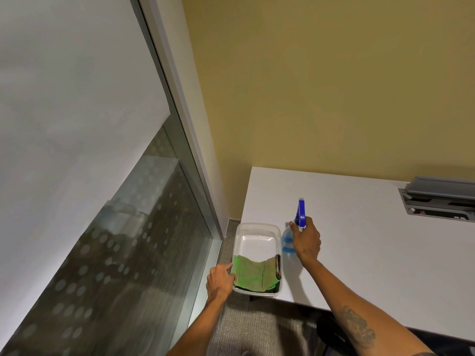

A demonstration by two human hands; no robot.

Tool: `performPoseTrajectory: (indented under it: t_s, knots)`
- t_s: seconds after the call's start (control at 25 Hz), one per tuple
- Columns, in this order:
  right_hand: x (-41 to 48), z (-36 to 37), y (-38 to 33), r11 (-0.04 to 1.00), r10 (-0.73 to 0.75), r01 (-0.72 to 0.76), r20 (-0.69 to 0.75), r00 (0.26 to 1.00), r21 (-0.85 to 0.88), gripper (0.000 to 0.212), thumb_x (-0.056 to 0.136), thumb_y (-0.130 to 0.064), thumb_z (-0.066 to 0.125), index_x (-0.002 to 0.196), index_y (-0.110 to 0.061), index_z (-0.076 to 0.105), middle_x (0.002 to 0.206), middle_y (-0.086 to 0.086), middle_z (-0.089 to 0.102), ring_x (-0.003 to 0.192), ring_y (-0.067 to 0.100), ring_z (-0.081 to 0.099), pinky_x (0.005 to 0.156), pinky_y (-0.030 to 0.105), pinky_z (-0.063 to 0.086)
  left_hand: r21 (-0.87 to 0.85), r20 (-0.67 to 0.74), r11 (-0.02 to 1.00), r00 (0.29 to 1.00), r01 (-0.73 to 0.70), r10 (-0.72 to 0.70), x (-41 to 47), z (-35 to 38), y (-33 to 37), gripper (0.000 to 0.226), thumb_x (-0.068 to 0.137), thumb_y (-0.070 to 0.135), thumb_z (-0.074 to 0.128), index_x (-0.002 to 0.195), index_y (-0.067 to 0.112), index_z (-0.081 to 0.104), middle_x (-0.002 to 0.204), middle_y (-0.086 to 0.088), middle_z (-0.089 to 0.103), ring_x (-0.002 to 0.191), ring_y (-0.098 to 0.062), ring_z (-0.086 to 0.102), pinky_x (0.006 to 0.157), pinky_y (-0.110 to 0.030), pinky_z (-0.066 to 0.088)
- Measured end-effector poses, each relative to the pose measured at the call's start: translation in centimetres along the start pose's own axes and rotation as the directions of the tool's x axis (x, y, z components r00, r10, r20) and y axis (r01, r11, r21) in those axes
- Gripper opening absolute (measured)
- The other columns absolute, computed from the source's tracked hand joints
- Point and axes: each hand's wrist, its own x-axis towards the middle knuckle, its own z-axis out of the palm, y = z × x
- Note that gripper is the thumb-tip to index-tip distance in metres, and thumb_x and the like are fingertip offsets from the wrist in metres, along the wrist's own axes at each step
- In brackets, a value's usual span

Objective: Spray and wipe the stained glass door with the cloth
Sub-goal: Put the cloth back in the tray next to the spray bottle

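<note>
Head view, looking down at the corner of a white table (pixel 359 240) set against a yellow wall (pixel 321 86); a clear plastic tub (pixel 257 228) stands at the table's near-left corner, its left wall at the table edge, above grey carpet (pixel 246 327); the tub holds a folded green cloth (pixel 250 273) lying in the near half, with a darker layer showing beneath it at the near and right edges; the far half of the tub shows only its bare pale floor. The left hand (pixel 220 280) sits at the tub's left wall, fingers curled over the rim and touching the edge of the cloth; whether they actually pinch the cloth cannot be told. The right hand (pixel 305 241) is closed around the neck of a spray bottle (pixel 289 244), just right of the tub; the bottle is of clear plastic with blue liquid visible in its body and a blue trigger head (pixel 301 213) rising above the fingers; whether its base rests on the table cannot be told. The glass door (pixel 108 227) fills the left of the view, well apart from both hands; its upper part is frosted white; its lower part is clear with rows of pale dots; a grey frame (pixel 185 140) borders it on the right. A grey cable box (pixel 442 199) is recessed in the table's far-right area; its lid stands raised.
</note>
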Motion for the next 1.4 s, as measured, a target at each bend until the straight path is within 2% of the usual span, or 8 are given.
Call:
performPoseTrajectory:
  t_s: [0.2,0.32,0.44,0.6,0.72,0.96,1.16,1.4]
  knots:
    - [-0.5,-0.8,-1.1,0.988,-0.149,0.153,-0.182,0.972,0.009,0.035,0.099,-0.031,0.065,0.124,-0.008,0.06,0.117,0.016,0.069,0.104,0.036,0.065,0.088,0.042,0.048,-0.055,0.039,0.998,0.999,-0.03,0.032,-0.1,0.5,-0.9,0.047,0.098,0.009,0.062,0.142,0.025,0.057,0.134,-0.002,0.069,0.113,-0.02,0.07,0.097,-0.031,0.054]
    - [-0.9,-0.9,-4.0,0.91,-0.413,0.372,-0.353,0.84,-0.18,0.032,0.092,-0.033,0.073,0.114,-0.011,0.066,0.103,0.01,0.071,0.087,0.029,0.063,0.078,0.038,0.044,-0.055,0.023,0.997,0.998,-0.049,0.051,0.1,0.6,-0.9,0.046,0.098,0.006,0.061,0.14,0.024,0.059,0.131,-0.004,0.07,0.115,-0.02,0.069,0.099,-0.029,0.052]
    - [-1.0,-0.6,-7.3,0.862,-0.506,0.467,-0.377,0.776,-0.194,0.032,0.09,-0.04,0.071,0.107,-0.014,0.067,0.094,0.003,0.07,0.08,0.023,0.059,0.069,0.035,0.044,-0.073,0.013,0.996,0.999,-0.044,0.045,0.0,0.7,-0.9,0.046,0.098,0.005,0.061,0.141,0.022,0.059,0.131,-0.004,0.07,0.115,-0.019,0.069,0.098,-0.027,0.053]
    - [-1.8,0.9,-8.4,0.881,-0.465,0.472,-0.237,0.853,-0.027,0.043,0.09,-0.057,0.059,0.11,-0.02,0.065,0.095,-0.002,0.069,0.083,0.015,0.061,0.069,0.03,0.047,-0.105,-0.005,0.993,0.999,-0.047,0.047,0.4,0.5,-0.7,0.047,0.098,0.005,0.062,0.142,0.021,0.058,0.136,-0.003,0.068,0.116,-0.019,0.069,0.097,-0.027,0.053]
    - [-2.1,2.7,-7.2,0.91,-0.407,0.412,-0.085,0.91,0.055,0.035,0.093,-0.051,0.066,0.112,-0.023,0.064,0.1,-0.007,0.068,0.087,0.014,0.064,0.077,0.034,0.054,-0.123,0.012,0.991,0.999,-0.048,0.05,0.8,0.4,-0.7,0.046,0.097,0.006,0.064,0.141,0.019,0.059,0.135,-0.002,0.068,0.117,-0.018,0.069,0.096,-0.026,0.054]
    - [-1.8,5.7,-4.8,0.932,-0.352,0.36,0.12,0.928,-0.045,0.035,0.094,-0.042,0.07,0.116,-0.015,0.062,0.109,0.007,0.071,0.089,0.017,0.061,0.08,0.029,0.051,-0.134,0.051,0.99,0.997,-0.042,0.05,1.2,0.3,-1.1,0.05,0.095,0.008,0.068,0.143,0.017,0.057,0.14,-0.001,0.064,0.123,-0.015,0.066,0.102,-0.026,0.052]
    - [-1.9,6.8,-3.1,0.957,-0.266,0.282,0.187,0.945,-0.062,0.037,0.094,-0.031,0.072,0.121,-0.008,0.06,0.116,0.014,0.07,0.103,0.032,0.066,0.087,0.034,0.05,-0.126,0.087,0.991,0.994,-0.049,0.06,1.5,0.2,-1.3,0.05,0.096,0.008,0.067,0.144,0.015,0.055,0.142,-0.002,0.062,0.124,-0.017,0.065,0.103,-0.029,0.054]
    - [-2.0,7.0,-3.1,0.979,-0.185,0.197,0.196,0.963,-0.045,0.039,0.095,-0.028,0.072,0.124,-0.007,0.056,0.121,0.014,0.067,0.108,0.032,0.065,0.087,0.029,0.046,-0.091,0.121,0.994,0.989,-0.069,0.08,1.8,0.0,-1.5,0.051,0.096,0.008,0.066,0.145,0.014,0.054,0.143,-0.003,0.062,0.126,-0.018,0.064,0.105,-0.028,0.052]
